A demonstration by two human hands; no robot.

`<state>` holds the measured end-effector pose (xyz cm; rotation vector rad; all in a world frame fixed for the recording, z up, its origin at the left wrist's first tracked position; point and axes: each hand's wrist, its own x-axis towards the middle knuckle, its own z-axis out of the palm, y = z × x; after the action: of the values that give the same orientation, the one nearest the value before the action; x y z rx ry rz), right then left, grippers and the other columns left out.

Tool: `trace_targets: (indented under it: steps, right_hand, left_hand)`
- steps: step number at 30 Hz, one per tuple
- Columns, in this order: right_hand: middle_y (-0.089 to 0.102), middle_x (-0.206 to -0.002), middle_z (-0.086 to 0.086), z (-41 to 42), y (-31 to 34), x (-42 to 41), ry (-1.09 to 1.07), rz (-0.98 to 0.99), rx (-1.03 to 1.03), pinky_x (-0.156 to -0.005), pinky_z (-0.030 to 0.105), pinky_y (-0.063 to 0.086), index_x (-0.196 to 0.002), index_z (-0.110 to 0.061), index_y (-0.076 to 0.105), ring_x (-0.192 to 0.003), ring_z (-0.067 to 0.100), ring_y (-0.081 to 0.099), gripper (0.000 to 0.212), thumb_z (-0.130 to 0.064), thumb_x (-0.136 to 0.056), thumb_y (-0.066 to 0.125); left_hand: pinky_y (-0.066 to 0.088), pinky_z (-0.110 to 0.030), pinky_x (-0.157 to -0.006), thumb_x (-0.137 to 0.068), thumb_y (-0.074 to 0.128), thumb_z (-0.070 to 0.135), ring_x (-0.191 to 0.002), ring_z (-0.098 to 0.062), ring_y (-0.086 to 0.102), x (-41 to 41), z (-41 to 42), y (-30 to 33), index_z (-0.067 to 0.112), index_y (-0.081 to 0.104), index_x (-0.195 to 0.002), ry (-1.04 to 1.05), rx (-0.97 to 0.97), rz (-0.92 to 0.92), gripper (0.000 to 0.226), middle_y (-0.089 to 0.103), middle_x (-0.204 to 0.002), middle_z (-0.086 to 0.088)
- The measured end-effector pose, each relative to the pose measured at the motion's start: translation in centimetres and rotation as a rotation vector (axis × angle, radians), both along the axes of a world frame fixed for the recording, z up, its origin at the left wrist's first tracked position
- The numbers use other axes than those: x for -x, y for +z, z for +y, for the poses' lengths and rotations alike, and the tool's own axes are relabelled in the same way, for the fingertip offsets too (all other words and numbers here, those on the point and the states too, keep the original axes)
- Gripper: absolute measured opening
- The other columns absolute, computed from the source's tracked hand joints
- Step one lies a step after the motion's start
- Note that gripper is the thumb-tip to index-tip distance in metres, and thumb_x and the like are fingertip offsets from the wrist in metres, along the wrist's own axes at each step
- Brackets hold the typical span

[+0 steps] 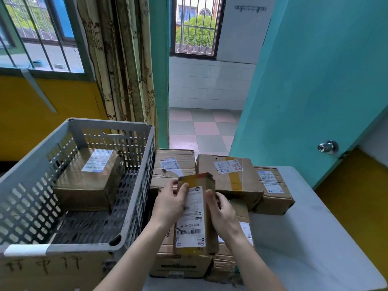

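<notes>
Apparently mid-sort, left hand and right hand both grip a labelled parcel, held above stacked boxes at the table's left edge. The next move likely calls for lifting it left over the crate's rim.

Crate on L w/ 1 box in it; box pile on R, on table; door behind.

I read parcel in hand: brown card, yellow tape, white label with black print. Crate at 9 o'clock: grey, slotted grid. Door at 2: teal. Floor at 12: pink-grey checks. Curtain at 11: cream, brown floral.
</notes>
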<state>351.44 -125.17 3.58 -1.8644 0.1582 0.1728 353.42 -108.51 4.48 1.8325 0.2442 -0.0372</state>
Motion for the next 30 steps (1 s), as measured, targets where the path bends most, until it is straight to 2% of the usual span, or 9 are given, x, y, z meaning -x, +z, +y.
trace_targets:
  steps: [2, 4, 6, 8, 11, 16, 22, 28, 30]
  right_hand:
    - [0.071, -0.105, -0.012, 0.2, 0.0, -0.2, -0.061, -0.019, 0.05, -0.097, 0.044, 0.056, -0.115, -0.038, 0.059, -0.1, 0.01, 0.067, 0.069, -0.09, -0.084, 0.028]
    - [0.068, -0.109, -0.008, 0.3, 0.2, -0.4, -0.071, -0.005, 0.069, -0.098, 0.048, 0.055, -0.118, -0.035, 0.054, -0.104, 0.015, 0.065, 0.061, -0.084, -0.086, 0.033]
    - [0.068, -0.11, -0.004, 0.5, 0.4, -0.4, -0.069, -0.008, 0.052, -0.094, 0.046, 0.058, -0.122, -0.032, 0.051, -0.103, 0.016, 0.066, 0.064, -0.082, -0.085, 0.04]
    - [0.067, -0.112, -0.002, 0.7, 0.9, -0.4, -0.072, -0.026, 0.024, -0.091, 0.041, 0.058, -0.125, -0.03, 0.049, -0.102, 0.015, 0.065, 0.064, -0.079, -0.084, 0.042]
    - [0.068, -0.111, 0.002, 0.8, 0.9, -0.8, -0.088, 0.016, -0.082, -0.087, 0.039, 0.056, -0.126, -0.03, 0.048, -0.102, 0.018, 0.065, 0.061, -0.077, -0.088, 0.043]
    - [0.073, -0.108, 0.0, 0.8, 0.2, -2.0, -0.1, 0.059, -0.078, -0.093, 0.051, 0.057, -0.115, -0.037, 0.051, -0.103, 0.022, 0.07, 0.086, -0.104, -0.06, 0.048]
    - [0.072, -0.108, -0.001, 1.0, 0.3, -2.7, -0.138, 0.051, -0.076, -0.09, 0.051, 0.06, -0.113, -0.037, 0.049, -0.1, 0.022, 0.071, 0.086, -0.103, -0.059, 0.05]
    - [0.072, -0.117, 0.001, 0.7, -0.2, -1.7, 0.012, 0.127, -0.167, -0.091, 0.046, 0.061, -0.132, -0.036, 0.049, -0.107, 0.018, 0.071, 0.085, -0.091, -0.068, 0.059]
    - [0.072, -0.118, 0.002, 0.4, -0.6, -1.2, 0.031, 0.135, -0.181, -0.087, 0.044, 0.063, -0.134, -0.035, 0.05, -0.106, 0.017, 0.072, 0.083, -0.088, -0.071, 0.063]
  left_hand:
    - [0.063, -0.049, -0.078, -0.103, 0.054, 0.044, -0.082, -0.021, 0.073, 0.0, -0.3, 0.4, 0.03, 0.05, -0.13, 0.018, -0.025, -0.058, 0.031, 0.072, -0.098, -0.001]
    - [0.059, -0.041, -0.078, -0.098, 0.054, 0.057, -0.087, -0.022, 0.072, 0.2, -0.6, 1.0, 0.032, 0.042, -0.143, -0.043, 0.028, -0.033, 0.052, 0.071, -0.104, -0.001]
    - [0.053, -0.04, -0.093, -0.086, 0.056, 0.074, -0.11, -0.022, 0.067, 0.6, -0.7, 1.6, 0.034, 0.031, -0.152, -0.112, 0.068, 0.033, 0.081, 0.066, -0.121, 0.001]
    - [0.054, -0.039, -0.098, -0.082, 0.065, 0.072, -0.112, -0.017, 0.066, 0.7, -0.7, 1.8, 0.036, 0.027, -0.152, -0.137, 0.121, 0.063, 0.088, 0.066, -0.121, 0.006]
    - [0.061, -0.043, -0.091, -0.081, 0.075, 0.063, -0.098, -0.016, 0.074, 0.2, -0.2, 1.3, 0.037, 0.034, -0.148, -0.108, 0.232, 0.076, 0.083, 0.072, -0.112, 0.003]
    - [0.063, -0.043, -0.084, -0.085, 0.073, 0.06, -0.093, -0.015, 0.077, -0.1, 0.5, 1.2, 0.037, 0.043, -0.144, -0.127, 0.314, 0.093, 0.071, 0.074, -0.113, 0.001]
    - [0.063, -0.05, -0.085, -0.091, 0.062, 0.063, -0.1, -0.013, 0.076, 0.4, 1.0, 0.9, 0.051, 0.046, -0.137, -0.221, 0.368, 0.141, 0.05, 0.076, -0.114, 0.008]
    - [0.063, -0.04, -0.078, -0.093, 0.064, 0.055, -0.101, -0.021, 0.076, -0.2, 1.1, 0.6, 0.036, 0.056, -0.139, -0.177, 0.419, 0.104, 0.05, 0.077, -0.113, -0.001]
    - [0.063, -0.045, -0.083, -0.092, 0.065, 0.056, -0.102, -0.023, 0.076, -0.4, 1.1, 0.4, 0.034, 0.055, -0.14, -0.155, 0.434, 0.105, 0.055, 0.077, -0.115, -0.002]
